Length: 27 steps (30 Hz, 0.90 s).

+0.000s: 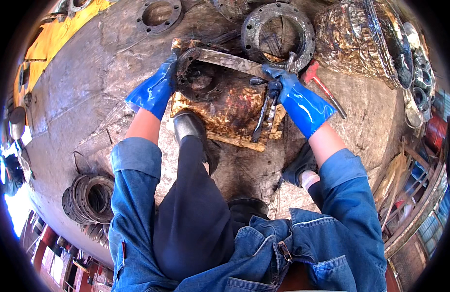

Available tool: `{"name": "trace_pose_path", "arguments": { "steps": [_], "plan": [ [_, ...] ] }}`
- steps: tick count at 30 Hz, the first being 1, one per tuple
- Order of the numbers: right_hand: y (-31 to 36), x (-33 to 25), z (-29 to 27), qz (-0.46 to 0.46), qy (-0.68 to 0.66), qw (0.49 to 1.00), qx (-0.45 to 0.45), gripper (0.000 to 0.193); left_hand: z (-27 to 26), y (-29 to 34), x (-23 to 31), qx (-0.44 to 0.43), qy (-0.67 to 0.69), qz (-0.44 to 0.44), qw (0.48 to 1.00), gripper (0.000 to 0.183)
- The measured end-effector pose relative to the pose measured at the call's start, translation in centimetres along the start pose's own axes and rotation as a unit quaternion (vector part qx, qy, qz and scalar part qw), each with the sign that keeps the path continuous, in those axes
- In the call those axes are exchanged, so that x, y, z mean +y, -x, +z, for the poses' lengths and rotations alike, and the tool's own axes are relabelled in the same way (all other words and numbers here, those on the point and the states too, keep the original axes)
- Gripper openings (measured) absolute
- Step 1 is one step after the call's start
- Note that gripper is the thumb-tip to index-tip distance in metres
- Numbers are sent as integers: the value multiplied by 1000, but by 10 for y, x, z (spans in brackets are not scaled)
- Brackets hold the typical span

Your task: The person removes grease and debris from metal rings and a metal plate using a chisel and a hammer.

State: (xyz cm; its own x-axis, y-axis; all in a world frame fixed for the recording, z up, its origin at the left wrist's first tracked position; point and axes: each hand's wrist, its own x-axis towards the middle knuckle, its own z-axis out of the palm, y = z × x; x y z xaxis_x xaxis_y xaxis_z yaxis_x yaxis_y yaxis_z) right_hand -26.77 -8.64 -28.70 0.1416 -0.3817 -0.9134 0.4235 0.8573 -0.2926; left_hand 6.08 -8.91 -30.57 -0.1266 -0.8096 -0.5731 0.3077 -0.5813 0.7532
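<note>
At the frame's upper centre, my blue-gloved left hand (157,87) grips a rusty metal plate's (220,104) edge while my right hand (283,85) clasps a dark tool (261,119).

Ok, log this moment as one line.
left hand on dark ring | right hand holds chisel | foot on wooden board

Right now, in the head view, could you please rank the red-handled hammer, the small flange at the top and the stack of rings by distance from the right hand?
1. Red-handled hammer: just beside the right hand.
2. Small flange: upper left, past the left hand.
3. Stack of rings: far lower left, by the person's leg.
</note>
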Motion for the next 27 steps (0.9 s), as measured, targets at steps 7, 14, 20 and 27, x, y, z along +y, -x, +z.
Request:
{"name": "trace_pose_path", "arguments": {
  "steps": [7, 14, 20, 27],
  "plan": [
    [16, 1, 22, -67, 160, 985, -5, 19, 4, -1, -1, -1, -7, 2, 1000, 39],
    [35, 4, -71, -95, 174, 980, 25, 16, 1, 3, -1, 2, -9, 4, 1000, 39],
    [23, 29, -85, -98, 186, 978, 16, 17, 7, 2, -2, -2, -12, 3, 1000, 40],
    [23, 62, -74, -57, 179, 982, 12, 16, 7, 5, -2, 1, -15, -2, 1000, 40]
  ]
}}
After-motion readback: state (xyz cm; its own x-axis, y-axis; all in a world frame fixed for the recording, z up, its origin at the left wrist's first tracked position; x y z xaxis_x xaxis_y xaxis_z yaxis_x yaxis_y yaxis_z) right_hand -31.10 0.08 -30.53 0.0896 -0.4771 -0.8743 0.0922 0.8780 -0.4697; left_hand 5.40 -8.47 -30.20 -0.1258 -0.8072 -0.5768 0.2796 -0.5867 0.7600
